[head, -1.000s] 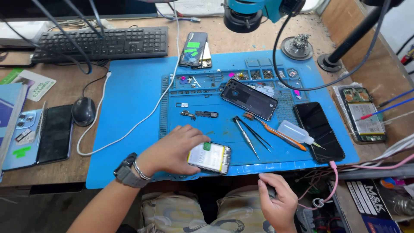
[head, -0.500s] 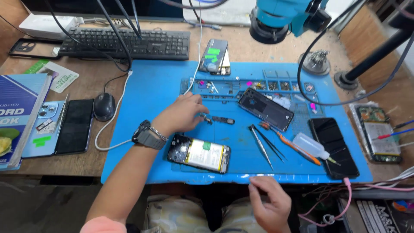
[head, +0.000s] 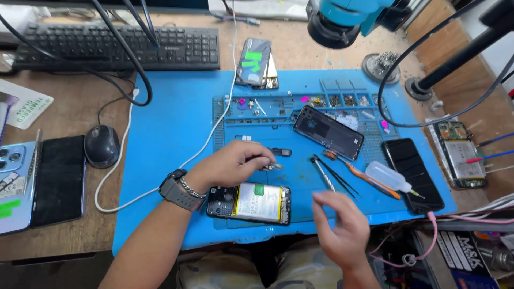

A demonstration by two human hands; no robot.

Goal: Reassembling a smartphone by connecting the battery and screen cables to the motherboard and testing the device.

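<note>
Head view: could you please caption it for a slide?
Left hand picks a small part off the blue mat above an opened phone.

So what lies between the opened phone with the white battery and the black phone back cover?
In the head view, black tweezers lie between the opened phone and the back cover.

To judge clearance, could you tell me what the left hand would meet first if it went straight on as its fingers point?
Probably the small grey metal part right at the left hand's fingertips.
</note>
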